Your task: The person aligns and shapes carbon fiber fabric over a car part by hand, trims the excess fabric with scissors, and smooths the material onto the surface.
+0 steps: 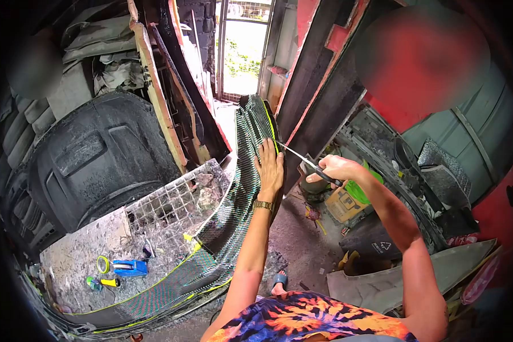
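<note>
Head view: right hand (341, 169) has its grip closed on scissors (313, 166) at the handles. Left hand (272, 171) lies flat on woven fabric (248, 134), grip released, nearer the blade tips. Fabric sits left of the right grip; long axis runs from doorway side toward wearer, curving left. Blades point away and left, slanting across it.

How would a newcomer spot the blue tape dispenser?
Find the big black hood at left, then the grimy tabletop below it in view. The dispenser sits there, boxy, just right of the yellow tape ring, the only blue piece in that small cluster.
</note>
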`<action>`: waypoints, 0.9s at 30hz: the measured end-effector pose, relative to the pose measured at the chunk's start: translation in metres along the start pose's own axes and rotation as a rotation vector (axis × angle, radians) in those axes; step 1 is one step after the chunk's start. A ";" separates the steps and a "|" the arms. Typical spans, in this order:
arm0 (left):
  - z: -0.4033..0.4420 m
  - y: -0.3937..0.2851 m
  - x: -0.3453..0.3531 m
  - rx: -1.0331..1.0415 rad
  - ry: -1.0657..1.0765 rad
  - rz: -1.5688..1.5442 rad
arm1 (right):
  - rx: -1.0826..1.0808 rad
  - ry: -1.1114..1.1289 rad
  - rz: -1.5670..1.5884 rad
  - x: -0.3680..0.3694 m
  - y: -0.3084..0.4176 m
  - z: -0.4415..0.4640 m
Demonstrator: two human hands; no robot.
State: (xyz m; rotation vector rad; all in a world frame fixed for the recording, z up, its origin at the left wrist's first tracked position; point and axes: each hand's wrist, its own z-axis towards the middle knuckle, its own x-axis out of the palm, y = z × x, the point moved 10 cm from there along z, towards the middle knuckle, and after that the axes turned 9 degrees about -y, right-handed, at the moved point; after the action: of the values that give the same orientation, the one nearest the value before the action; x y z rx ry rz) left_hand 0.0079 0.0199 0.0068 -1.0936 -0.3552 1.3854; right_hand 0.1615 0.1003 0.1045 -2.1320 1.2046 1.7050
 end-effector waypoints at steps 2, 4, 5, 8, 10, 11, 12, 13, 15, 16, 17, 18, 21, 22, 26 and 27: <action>0.001 0.000 0.000 0.009 0.014 -0.001 | -0.006 -0.010 0.028 -0.002 0.007 -0.004; 0.002 0.000 -0.001 0.000 0.019 -0.005 | -0.008 -0.018 0.055 -0.002 0.008 -0.005; 0.001 0.000 -0.001 -0.008 0.026 -0.009 | -0.017 -0.021 0.058 -0.001 0.007 -0.003; 0.001 0.001 -0.001 -0.003 0.019 -0.024 | -0.027 -0.032 0.062 0.000 0.005 -0.001; 0.002 0.001 0.000 0.000 0.018 -0.019 | -0.025 -0.041 0.066 0.000 0.001 0.001; 0.001 0.002 0.000 0.000 0.019 -0.014 | -0.047 -0.040 0.087 0.001 0.000 0.003; 0.001 0.002 0.001 0.000 0.018 -0.013 | -0.070 -0.038 0.108 0.001 0.002 0.003; 0.002 0.002 0.001 -0.001 0.020 -0.011 | -0.073 -0.037 0.106 0.001 0.002 0.003; 0.002 0.002 0.000 -0.002 0.020 -0.006 | -0.061 -0.031 0.106 0.000 0.002 0.003; 0.002 0.002 0.000 -0.003 0.022 -0.004 | -0.064 -0.031 0.107 0.000 0.002 0.003; 0.002 0.002 0.000 -0.004 0.025 -0.001 | -0.072 -0.020 0.123 0.001 0.002 0.004; 0.002 0.002 0.000 -0.004 0.026 -0.011 | -0.080 -0.009 0.139 0.001 0.001 0.005; 0.002 0.004 0.001 -0.017 0.039 -0.032 | -0.086 -0.019 0.145 0.001 -0.004 0.008; 0.002 0.004 0.001 -0.018 0.038 -0.030 | -0.088 -0.017 0.145 0.001 -0.004 0.008; 0.002 0.003 0.000 -0.018 0.047 -0.029 | -0.067 0.066 0.133 0.005 -0.010 0.003; 0.002 0.004 0.002 -0.025 0.062 -0.031 | -0.032 0.120 0.115 0.009 -0.016 0.001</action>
State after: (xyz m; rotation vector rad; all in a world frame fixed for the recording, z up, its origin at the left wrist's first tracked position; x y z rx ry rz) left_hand 0.0043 0.0220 0.0035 -1.1449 -0.3442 1.3199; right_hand 0.1722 0.1069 0.0906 -2.2535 1.3649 1.6725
